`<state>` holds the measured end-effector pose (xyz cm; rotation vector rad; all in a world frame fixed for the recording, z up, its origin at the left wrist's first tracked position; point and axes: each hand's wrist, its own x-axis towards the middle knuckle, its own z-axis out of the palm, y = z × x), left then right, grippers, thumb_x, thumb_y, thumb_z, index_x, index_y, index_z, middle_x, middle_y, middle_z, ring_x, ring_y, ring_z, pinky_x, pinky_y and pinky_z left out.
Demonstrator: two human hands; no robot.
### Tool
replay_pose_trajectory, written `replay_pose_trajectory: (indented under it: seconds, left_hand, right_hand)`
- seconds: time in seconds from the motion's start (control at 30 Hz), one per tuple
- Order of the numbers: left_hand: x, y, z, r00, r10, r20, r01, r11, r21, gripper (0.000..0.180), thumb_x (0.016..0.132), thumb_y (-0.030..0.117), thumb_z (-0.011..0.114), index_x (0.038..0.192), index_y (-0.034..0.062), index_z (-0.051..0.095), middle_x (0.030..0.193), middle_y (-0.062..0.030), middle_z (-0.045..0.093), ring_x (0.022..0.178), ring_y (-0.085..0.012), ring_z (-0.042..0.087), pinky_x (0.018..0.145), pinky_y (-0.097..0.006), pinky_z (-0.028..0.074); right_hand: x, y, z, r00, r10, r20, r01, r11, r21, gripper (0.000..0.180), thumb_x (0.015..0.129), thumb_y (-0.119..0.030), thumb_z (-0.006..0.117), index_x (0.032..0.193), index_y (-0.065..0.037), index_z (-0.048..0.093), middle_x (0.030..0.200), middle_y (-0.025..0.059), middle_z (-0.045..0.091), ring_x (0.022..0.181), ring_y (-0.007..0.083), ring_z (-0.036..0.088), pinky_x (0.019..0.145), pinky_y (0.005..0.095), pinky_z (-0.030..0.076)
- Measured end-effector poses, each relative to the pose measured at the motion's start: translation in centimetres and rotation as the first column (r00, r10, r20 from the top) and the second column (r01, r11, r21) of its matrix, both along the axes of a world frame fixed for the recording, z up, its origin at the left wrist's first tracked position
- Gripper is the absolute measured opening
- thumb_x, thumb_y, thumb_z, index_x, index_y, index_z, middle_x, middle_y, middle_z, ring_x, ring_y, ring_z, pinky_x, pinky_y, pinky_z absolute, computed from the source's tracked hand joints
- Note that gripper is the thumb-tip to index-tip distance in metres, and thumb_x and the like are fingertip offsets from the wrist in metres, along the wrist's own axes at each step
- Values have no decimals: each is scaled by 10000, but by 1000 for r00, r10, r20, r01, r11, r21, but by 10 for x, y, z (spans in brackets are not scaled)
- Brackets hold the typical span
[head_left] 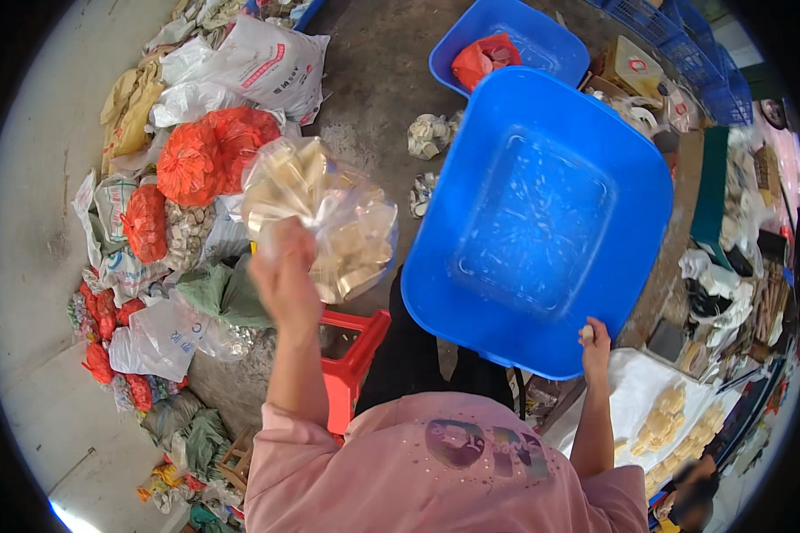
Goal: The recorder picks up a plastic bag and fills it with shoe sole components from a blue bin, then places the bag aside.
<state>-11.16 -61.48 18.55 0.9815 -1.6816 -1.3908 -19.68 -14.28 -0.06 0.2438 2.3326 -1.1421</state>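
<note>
clear bag (pixel 329 213) of pale pieces is hanging from our left hand (pixel 284 271), which is gripping its neck; our right hand (pixel 593 340) is holding up the blue tub (pixel 542 222).

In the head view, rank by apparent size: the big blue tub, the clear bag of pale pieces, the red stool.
1. Big blue tub, right hand on its rim.
2. Clear bag, held by left hand.
3. Red stool, partly hidden.
Nearness to the camera inflates the first two.

- My left hand (pixel 283 271) is closed around the gathered neck of a clear plastic bag (pixel 329 213), lifted up on the left; it bulges with pale, cream-coloured pieces.
- My right hand (pixel 593 342) grips the near rim of a big blue square basin (pixel 542 222), tilted with its hollow facing me, on the right.
</note>
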Motion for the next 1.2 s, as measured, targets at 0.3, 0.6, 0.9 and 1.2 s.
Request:
replay_pose_trajectory:
  seconds: [0.3,0.6,0.9,1.2]
  left_hand:
    - [-33,-114,-266,726,-219,651,147,975,165,354,858,253,465,661,-38,513,561,-136,507,573,-238,508,569,-343,370]
    - [-119,-94,-435,540,-452,710,268,892,365,293,826,282,449,801,40,612,762,-215,605,776,-366,588,704,-434,432]
    - [-113,-62,-443,358,-535,765,433,821,372,234,818,241,473,961,99,590,808,-197,621,837,-349,596,766,-424,447]
    - [-35,-98,-385,394,-524,755,375,842,389,279,804,166,501,1067,93,554,831,-184,630,837,-343,603,772,-406,455]
  right_hand:
    - [41,-48,-7,981,126,150,-161,955,248,269,809,76,433,1047,-2,530,790,60,557,676,122,544,591,251,455]
    - [87,-73,5,959,-12,283,-112,902,417,256,811,-33,510,1064,-46,546,825,105,603,728,197,586,663,309,461]
    - [115,-101,13,926,-114,361,-13,944,330,308,795,18,463,1096,-18,516,898,126,600,792,175,583,699,287,459]
    - [152,-116,24,974,-153,165,117,971,210,258,801,-62,536,1058,-41,545,804,105,584,707,194,567,653,294,459]
